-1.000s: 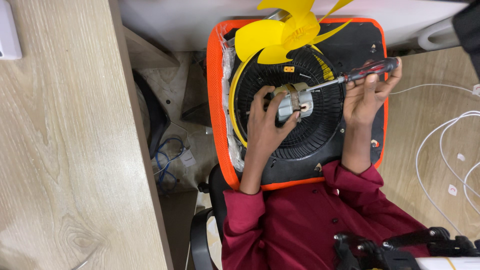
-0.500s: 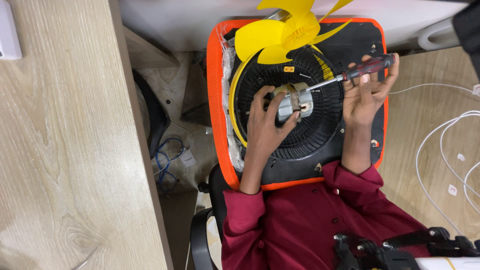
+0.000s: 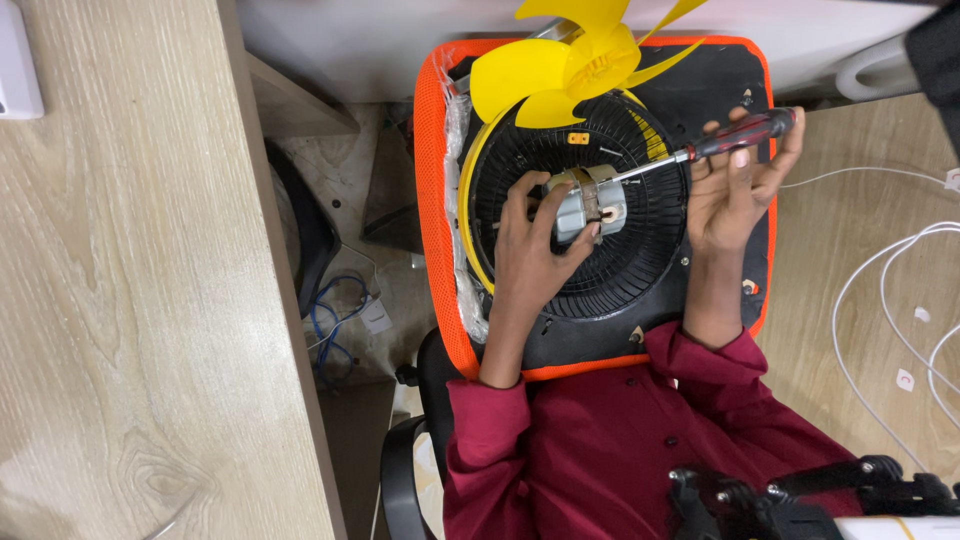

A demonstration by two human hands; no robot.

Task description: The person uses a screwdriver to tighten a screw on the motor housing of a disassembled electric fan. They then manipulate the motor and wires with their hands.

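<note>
The person wears a dark red, long-sleeved shirt of plain, soft cloth that creases across the chest. A row of small dark buttons runs down the front of it. Each sleeve ends in a loose, slightly turned-back cuff at the wrist: the left cuff sits bunched and wide, and the right cuff flares open with folded edges. The forearms beyond the cuffs are bare. The left hand and the right hand are both bare, with no gloves. No ring or watch shows on either one.
</note>
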